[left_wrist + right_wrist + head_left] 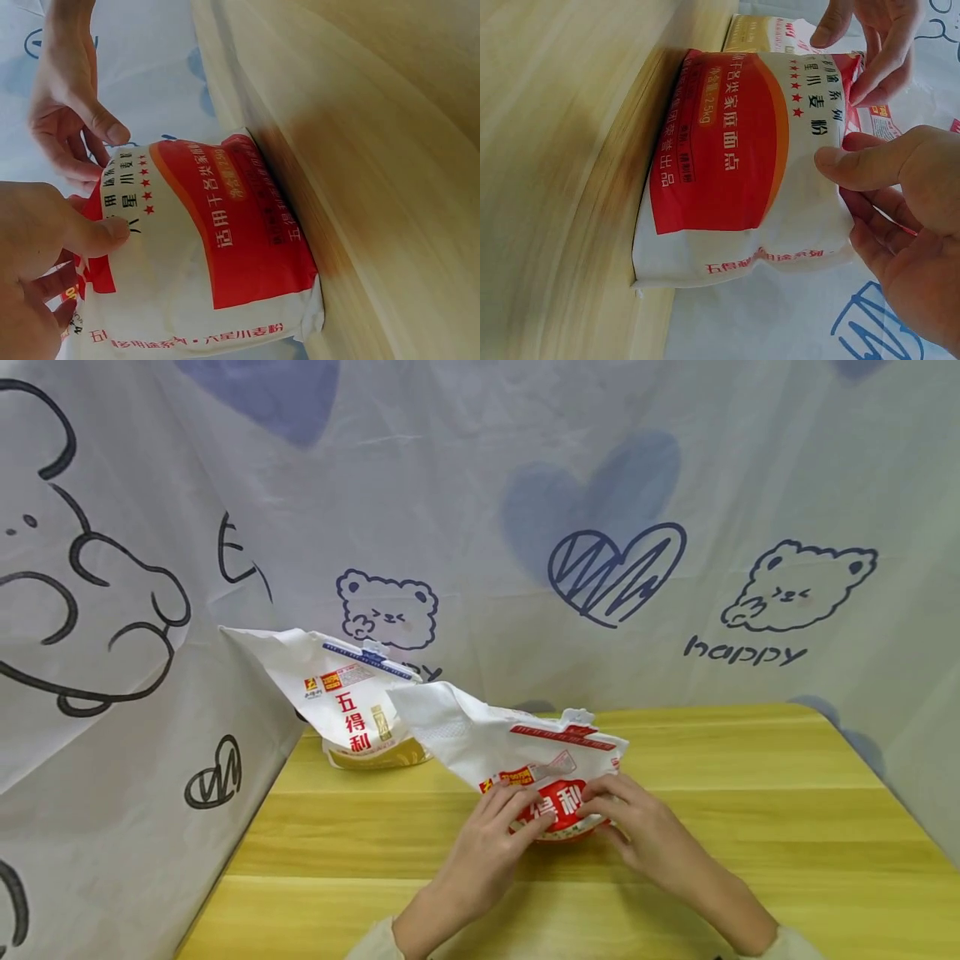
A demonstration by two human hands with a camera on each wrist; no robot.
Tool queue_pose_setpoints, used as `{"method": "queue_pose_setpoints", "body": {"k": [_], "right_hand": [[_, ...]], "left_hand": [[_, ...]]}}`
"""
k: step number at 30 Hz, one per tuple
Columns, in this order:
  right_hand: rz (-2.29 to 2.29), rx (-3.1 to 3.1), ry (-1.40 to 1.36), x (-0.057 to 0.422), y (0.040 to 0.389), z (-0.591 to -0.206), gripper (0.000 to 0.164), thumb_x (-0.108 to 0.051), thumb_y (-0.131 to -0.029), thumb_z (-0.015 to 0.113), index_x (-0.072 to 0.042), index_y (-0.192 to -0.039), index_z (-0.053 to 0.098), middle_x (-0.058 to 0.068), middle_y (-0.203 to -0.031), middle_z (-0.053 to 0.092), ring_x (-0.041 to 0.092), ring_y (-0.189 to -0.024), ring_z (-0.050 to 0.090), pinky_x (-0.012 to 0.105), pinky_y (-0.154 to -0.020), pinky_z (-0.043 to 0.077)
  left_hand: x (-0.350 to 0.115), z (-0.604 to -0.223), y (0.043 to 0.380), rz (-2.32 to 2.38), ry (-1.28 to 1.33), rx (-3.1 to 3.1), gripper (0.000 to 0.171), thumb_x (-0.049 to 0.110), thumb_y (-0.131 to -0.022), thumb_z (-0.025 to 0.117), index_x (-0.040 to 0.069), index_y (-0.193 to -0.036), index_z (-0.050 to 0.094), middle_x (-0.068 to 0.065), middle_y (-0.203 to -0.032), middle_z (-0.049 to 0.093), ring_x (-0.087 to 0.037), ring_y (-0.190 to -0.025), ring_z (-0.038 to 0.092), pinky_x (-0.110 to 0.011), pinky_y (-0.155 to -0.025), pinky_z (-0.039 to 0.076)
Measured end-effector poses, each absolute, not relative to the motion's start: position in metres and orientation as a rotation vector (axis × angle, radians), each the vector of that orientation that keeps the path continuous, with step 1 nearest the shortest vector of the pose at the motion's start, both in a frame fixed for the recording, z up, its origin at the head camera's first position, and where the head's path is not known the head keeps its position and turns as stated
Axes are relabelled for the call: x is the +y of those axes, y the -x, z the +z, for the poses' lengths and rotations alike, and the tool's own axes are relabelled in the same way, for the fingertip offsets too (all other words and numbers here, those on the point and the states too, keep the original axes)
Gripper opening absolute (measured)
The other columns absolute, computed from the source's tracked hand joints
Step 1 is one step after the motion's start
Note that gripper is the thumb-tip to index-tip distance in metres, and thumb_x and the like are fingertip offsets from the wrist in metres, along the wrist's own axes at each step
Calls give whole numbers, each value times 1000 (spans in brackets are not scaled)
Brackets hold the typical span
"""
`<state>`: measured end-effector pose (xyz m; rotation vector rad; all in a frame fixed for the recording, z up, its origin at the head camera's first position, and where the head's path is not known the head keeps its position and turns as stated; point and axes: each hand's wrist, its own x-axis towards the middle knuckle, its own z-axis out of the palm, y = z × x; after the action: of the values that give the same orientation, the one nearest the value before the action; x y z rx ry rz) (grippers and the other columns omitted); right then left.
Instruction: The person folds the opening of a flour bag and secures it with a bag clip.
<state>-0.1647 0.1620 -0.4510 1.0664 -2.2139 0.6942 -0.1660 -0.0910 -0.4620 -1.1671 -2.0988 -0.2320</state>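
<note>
A white and red flour bag (pixel 551 760) lies in front of me on the table, its loose white end rising to the left in the head view. A red strip with a white tab crosses its upper part. My left hand (pixel 487 843) grips the bag's near left part, thumb on the front face and fingers over the top. On the right, my right hand (pixel 652 827) holds the same bag, its thumb pressed on the front face (pixel 742 150) in the right wrist view. That face has a red panel. Some fingertips are hidden behind the bag.
Another flour bag (pixel 360 714), white with a gold base and a blue strip, stands behind and to the left on the wooden table (pixel 750 777). A printed cloth (pixel 465 527) hangs along the back and the left side.
</note>
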Motion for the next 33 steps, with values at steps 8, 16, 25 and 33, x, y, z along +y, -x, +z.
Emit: {"method": "queue_pose_setpoints", "body": {"k": [8, 16, 25, 33], "right_hand": [[639, -2219, -1025, 157, 167, -453, 42, 10, -64, 91, -12, -94, 71, -1, -106, 64, 16, -100, 60, 36, -81, 58], [620, -2209, -1003, 155, 169, -452, 41, 10, -66, 89, -13, -93, 69, -1, -104, 62, 16, -95, 59, 36, -76, 58], [584, -2229, -976, 150, 183, -451, 38, 10, -68, 87, -11, -93, 69, 2, -102, 62, 18, -93, 59, 37, -75, 57], [584, -2270, -954, 146, 198, -452, 37, 10, -70, 88, -10, -93, 69, 3, -101, 61, 20, -93, 58, 37, -76, 58]], "left_hand": [[-91, -467, 171, -312, 1164, -2095, 56, -13, -68, 70, 16, -116, 74, -7, -126, 64, -24, -118, 59, -42, -107, 45], [-91, -470, 180, -346, 1179, -2030, 55, -11, -70, 71, 15, -118, 75, -8, -126, 65, -25, -116, 60, -43, -107, 46], [-94, -470, 200, -414, 1200, -1980, 48, -12, -74, 68, 14, -114, 78, -11, -127, 65, -28, -114, 60, -43, -106, 47], [-97, -471, 216, -438, 1212, -2038, 58, -12, -66, 60, 13, -116, 77, -12, -129, 64, -30, -116, 58, -44, -107, 46]]}}
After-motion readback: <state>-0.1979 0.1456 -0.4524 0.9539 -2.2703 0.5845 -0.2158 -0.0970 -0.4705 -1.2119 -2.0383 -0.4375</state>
